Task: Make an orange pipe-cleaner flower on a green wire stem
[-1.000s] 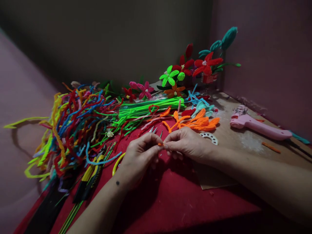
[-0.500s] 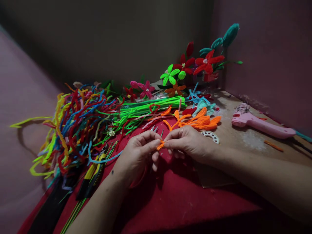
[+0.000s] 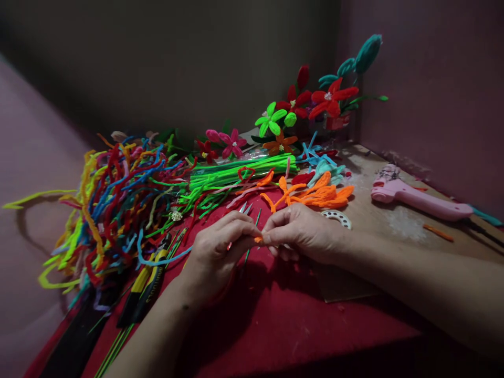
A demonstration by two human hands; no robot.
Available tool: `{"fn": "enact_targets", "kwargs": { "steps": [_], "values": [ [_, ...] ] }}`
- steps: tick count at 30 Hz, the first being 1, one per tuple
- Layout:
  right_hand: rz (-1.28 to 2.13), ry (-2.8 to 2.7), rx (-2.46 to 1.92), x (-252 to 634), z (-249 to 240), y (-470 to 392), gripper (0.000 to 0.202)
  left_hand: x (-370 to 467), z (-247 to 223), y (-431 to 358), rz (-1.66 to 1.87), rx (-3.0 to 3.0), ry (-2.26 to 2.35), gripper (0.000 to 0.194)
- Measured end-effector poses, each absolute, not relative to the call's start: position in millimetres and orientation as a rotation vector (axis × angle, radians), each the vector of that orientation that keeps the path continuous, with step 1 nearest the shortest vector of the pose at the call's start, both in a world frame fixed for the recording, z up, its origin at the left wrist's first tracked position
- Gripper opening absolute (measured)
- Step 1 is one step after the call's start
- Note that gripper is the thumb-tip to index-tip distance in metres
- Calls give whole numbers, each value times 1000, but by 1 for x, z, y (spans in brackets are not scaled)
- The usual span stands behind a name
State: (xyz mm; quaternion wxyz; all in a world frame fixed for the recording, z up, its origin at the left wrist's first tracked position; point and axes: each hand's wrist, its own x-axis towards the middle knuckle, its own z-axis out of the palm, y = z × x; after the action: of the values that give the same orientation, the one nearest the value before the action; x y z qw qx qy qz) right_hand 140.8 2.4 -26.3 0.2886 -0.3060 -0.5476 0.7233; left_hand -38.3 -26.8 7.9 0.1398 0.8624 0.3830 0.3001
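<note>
Between the fingertips of both hands is a small orange pipe cleaner piece (image 3: 258, 240), mostly hidden by the fingers. My left hand (image 3: 224, 247) pinches it from the left, and my right hand (image 3: 297, 233) pinches its right side. Just beyond my left hand, the pointed silver tips of scissors (image 3: 245, 208) show; the rest is covered by the hand. Behind my right hand lies a pile of orange pipe cleaner petals (image 3: 325, 195). A thin green stem wire (image 3: 255, 223) runs close to the fingertips.
A tangled heap of coloured pipe cleaners (image 3: 122, 210) lies left, with yellow-black pliers (image 3: 145, 286) in front. Green pipe cleaners (image 3: 240, 173) and finished pipe cleaner flowers (image 3: 270, 119) stand behind. At right are a pink glue gun (image 3: 421, 199) and a white ring with holes (image 3: 337, 218).
My left hand has turned and closed further over the orange piece, so less of it shows. More of the scissor tips and green wire is visible. The view has shifted slightly.
</note>
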Motion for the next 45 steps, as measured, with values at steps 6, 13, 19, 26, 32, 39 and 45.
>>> {"fn": "enact_targets", "kwargs": {
  "steps": [6, 13, 19, 26, 32, 39, 45],
  "values": [
    [1655, -1648, -875, 140, -21, -3, 15, -27, 6, -35, 860, 2404, 1309, 11],
    [718, -1998, -898, 138, -23, -16, 17, -19, -1, -32, 795, 1014, 1229, 13],
    [649, -1980, -850, 139, -24, -17, 17, -22, 3, -31, 764, 996, 1152, 18],
    [1606, -1556, -864, 142, -17, -4, 13, -32, 11, -34, 956, 2077, 1208, 24],
    [1923, -1416, -757, 144, -20, 0, 9, -41, 8, -33, 956, 2815, 1109, 17],
    [1550, -1757, -842, 144, -14, -7, 11, -41, 5, -35, 843, 3161, 1001, 15],
    [459, -2140, -743, 141, -25, -17, 13, -27, 5, -44, 841, 2558, 1394, 15]
  ]
}}
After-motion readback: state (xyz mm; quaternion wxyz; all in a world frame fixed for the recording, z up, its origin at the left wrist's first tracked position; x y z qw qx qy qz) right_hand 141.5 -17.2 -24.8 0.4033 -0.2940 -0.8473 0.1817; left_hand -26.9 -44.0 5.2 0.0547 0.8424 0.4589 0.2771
